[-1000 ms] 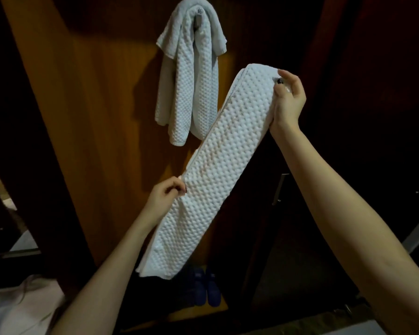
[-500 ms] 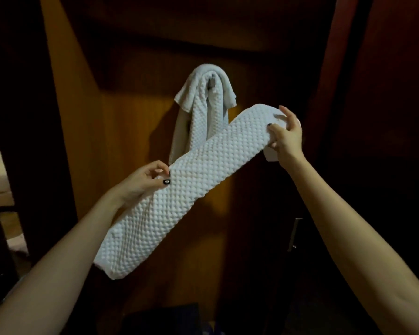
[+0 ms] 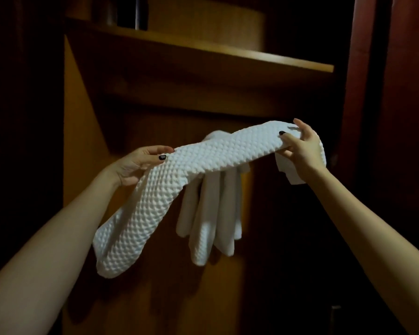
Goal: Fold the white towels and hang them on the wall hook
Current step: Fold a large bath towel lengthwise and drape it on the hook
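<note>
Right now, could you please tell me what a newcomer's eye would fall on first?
A white towel stretches mid-frame between two hands: the left hand grips its middle, the right hand grips near its right end. Behind it a second towel hangs below a shelf.

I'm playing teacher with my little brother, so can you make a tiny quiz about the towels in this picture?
1. How many hands hold the folded towel? A) none B) one C) two
2. True or false: the hanging towel lies flat on top of the wooden shelf.
3. Fill in: the end of the folded towel that droops lowest is on the side of the ____ hand.

Key
1. C: the left hand and the right hand each grip it.
2. False: it hangs down behind the folded towel, below the wooden shelf.
3. left
</note>
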Motion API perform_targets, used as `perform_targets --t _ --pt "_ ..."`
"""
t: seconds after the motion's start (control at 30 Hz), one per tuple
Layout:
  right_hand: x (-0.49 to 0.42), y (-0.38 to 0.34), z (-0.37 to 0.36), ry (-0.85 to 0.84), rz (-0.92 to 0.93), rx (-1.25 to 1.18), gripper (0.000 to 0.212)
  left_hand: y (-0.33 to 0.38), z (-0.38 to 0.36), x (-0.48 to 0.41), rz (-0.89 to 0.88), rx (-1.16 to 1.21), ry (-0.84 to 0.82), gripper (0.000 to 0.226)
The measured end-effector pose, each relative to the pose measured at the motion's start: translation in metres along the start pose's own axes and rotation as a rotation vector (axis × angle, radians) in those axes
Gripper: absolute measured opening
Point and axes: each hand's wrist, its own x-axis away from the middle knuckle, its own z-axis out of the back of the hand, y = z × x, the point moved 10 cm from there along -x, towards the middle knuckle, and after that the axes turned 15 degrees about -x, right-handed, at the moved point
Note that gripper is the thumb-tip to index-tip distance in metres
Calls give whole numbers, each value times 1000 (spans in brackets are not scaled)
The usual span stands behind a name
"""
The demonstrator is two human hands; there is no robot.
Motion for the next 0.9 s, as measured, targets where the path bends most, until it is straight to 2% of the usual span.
perform_targets --t 0.07,0.17,0.33,0.47,0.57,0.67,0.7,0.83,0.9 --pt "-21 -6 -7 4 55 12 53 16 14 -18 -31 -36 -5 52" --pt "-49 -9 -13 30 113 9 40 40 37 -48 -90 -46 8 60" --pt "-92 7 -15 88 145 -13 37 61 62 -107 -137 -56 -25 53" --pt "-111 55 -3 177 98 -52 40 44 72 -152 -143 -13 -31 54" --pt "-114 101 12 248 57 -94 39 18 86 -180 -102 3 37 59" --pt "-126 138 14 265 -26 -177 36 3 95 -200 -98 23 70 30" --pt "-132 144 13 275 -46 -196 38 1 98 -206 -108 34 85 29" --pt "-155 161 8 292 -100 -233 46 -7 110 -223 -149 57 147 46" --pt "-161 173 4 271 -157 -235 46 -19 118 -227 -150 47 179 38"
